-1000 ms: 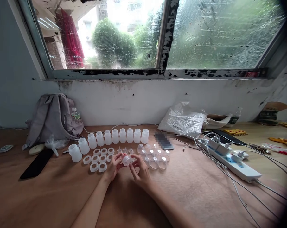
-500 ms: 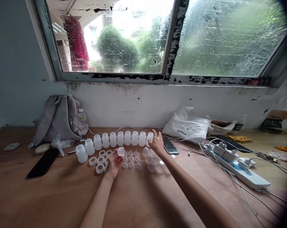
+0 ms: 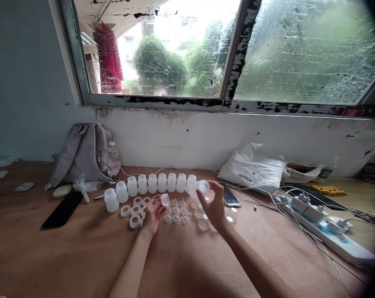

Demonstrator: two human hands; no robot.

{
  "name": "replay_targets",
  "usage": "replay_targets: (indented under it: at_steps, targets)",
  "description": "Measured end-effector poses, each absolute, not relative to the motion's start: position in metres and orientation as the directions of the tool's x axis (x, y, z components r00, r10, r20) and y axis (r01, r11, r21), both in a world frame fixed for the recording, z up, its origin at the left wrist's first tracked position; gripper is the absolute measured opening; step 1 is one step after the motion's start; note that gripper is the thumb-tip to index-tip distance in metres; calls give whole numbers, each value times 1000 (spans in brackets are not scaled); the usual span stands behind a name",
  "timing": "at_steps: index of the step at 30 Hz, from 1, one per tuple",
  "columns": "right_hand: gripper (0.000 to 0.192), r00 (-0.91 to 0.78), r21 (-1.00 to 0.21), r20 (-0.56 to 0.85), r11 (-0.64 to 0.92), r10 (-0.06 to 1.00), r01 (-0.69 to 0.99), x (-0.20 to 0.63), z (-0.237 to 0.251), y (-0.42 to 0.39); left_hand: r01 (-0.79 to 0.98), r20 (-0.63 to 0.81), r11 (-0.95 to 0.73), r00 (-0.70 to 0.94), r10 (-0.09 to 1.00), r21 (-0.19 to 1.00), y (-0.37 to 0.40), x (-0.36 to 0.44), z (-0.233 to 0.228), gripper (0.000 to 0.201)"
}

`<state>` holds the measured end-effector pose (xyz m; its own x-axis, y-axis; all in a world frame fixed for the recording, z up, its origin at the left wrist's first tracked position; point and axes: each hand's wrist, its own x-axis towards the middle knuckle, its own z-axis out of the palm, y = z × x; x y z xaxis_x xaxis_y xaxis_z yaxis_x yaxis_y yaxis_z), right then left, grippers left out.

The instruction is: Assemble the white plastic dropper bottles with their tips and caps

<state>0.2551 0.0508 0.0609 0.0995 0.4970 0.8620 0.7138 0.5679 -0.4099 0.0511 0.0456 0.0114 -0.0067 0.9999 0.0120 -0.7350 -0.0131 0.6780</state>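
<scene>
My left hand pinches a small translucent white screw ring above the table; whether another part sits inside it cannot be made out. In my right hand is a translucent white bottle, lifted and tilted with its mouth towards me. Behind the hands stands a curved row of similar upright bottles. Several loose screw rings lie left of my left hand, which partly hides some. Small clear round pieces with thin tips lie between the hands. Clear domed covers lie partly hidden under my right hand.
A grey backpack and a black phone are at the left. Another phone lies beyond my right hand. A silvery plastic bag rests by the wall. A power strip with plugs and loose cables occupies the right side.
My right hand has picked up the bottle from the right end of the row and brought it nearer. The left hand still holds the screw ring. The view has shifted slightly.
</scene>
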Motion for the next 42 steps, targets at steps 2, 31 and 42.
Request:
replay_targets:
  at_steps: [2, 31, 42]
  targets:
    - [40, -17, -355, 870, 651, 492, 672, 241, 47, 27, -709, 34, -12, 17, 999, 705, 43, 54, 12, 25]
    - [37, -160, -425, 699, 585, 697, 691, 232, 0, 8, -482, 115, -139, -79, 990, 865, 27, 74, 22, 21]
    - [37, -155, -493, 701, 630, 696, 600, 236, 17, 2, -520, 60, -100, -94, 994, 848, 29, 72, 20, 25]
